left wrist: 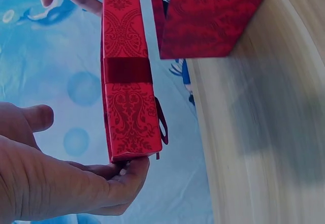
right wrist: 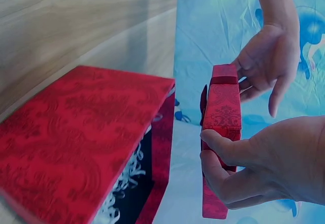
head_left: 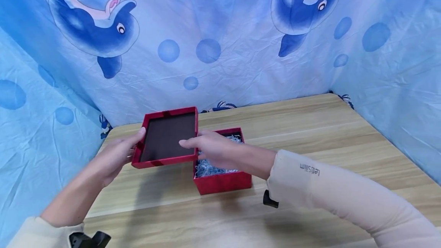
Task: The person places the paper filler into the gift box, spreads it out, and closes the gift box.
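A red box lid [head_left: 170,135] with a dark inside is held tilted above the table, its inside toward the head camera. My left hand [head_left: 118,156] holds its left side. In the left wrist view, the left fingers [left wrist: 129,183] are bent under the lid's edge and the thumb stands apart from it. My right hand [head_left: 217,146] grips the right side, thumb over the rim and fingers beneath. A red patterned ribbon-banded side of the lid [left wrist: 124,107] shows there too. Below and right stands the uncovered red box [head_left: 224,182], holding pale shredded paper [head_left: 210,168], partly hidden by the right hand.
The box stands on a wood-grain table [head_left: 310,133]. Blue sheeting with dolphins and bubbles [head_left: 234,79] hangs behind the table and along both sides. A dark ribbon loop [left wrist: 162,122] hangs from the lid.
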Demonstrator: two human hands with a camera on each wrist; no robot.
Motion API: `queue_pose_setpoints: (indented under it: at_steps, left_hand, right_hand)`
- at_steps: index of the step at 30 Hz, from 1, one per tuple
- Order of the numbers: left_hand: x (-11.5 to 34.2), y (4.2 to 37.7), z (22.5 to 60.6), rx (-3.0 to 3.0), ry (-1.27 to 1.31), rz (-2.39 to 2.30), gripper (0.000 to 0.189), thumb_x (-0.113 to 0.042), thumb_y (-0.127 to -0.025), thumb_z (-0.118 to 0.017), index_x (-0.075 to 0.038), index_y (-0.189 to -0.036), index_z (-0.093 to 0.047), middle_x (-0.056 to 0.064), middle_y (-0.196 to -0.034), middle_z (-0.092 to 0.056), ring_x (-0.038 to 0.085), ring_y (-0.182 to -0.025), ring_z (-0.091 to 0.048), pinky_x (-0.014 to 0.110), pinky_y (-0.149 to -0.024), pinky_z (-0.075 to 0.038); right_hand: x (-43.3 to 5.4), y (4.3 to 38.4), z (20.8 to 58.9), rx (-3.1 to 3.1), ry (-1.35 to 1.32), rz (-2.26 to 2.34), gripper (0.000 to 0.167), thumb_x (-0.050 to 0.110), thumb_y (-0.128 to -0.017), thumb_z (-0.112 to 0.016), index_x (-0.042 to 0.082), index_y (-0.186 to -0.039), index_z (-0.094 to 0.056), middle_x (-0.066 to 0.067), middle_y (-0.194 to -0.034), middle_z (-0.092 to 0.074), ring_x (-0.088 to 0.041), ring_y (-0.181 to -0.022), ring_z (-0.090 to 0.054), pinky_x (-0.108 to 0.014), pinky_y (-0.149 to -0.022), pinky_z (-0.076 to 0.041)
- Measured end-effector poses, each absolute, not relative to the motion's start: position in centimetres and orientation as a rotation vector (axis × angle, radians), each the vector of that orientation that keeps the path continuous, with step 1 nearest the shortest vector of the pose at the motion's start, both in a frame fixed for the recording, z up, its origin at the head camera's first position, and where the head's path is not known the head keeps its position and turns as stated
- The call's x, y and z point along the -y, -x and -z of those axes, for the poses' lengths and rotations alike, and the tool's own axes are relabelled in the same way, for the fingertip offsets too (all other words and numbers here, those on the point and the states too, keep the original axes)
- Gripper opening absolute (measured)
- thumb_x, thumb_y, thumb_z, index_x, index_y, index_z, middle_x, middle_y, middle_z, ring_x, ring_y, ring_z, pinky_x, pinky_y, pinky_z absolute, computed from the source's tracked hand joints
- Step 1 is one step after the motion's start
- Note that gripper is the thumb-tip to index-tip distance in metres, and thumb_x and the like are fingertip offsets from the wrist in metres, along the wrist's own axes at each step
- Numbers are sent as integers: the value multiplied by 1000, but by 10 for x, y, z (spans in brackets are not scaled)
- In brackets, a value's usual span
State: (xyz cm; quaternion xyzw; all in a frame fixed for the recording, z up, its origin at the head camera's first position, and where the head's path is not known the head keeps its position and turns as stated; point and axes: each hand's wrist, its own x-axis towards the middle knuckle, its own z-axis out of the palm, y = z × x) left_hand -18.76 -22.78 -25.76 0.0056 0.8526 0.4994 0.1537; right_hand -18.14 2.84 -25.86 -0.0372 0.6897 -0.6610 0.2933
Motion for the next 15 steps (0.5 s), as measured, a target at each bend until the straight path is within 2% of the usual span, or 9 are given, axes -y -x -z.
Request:
queue_pose_setpoints:
  at_steps: [4,7,15]
  left_hand:
    - [215,186,254,-2409,-41,-1459,80,-57,-98,-35,2,-150,-23,25,-149,-30,43,-136,-28,58,-112,-20]
    - [204,186,252,-2388,-70,-1485,79,-56,-99,-36,3,-149,-24,25,-148,-31,42,-135,-31,56,-113,-20]
    - [171,186,252,-2369,-87,-1499,81,-57,-98,-38,4,-148,-26,22,-146,-34,39,-134,-33,55,-114,-18]
  right_hand:
    - [-43,182,259,-1837,123,1741,75,29,-90,-65,11,-150,-25,-9,-148,-33,-39,-134,-34,-56,-110,-29]
    - [-56,183,258,-1863,140,1720,73,31,-91,-64,11,-150,-25,-8,-149,-33,-38,-134,-34,-56,-110,-29]
    - [-91,189,256,-1862,148,1748,80,30,-96,-57,5,-153,-8,-12,-155,-20,-41,-138,-27,-53,-114,-21]
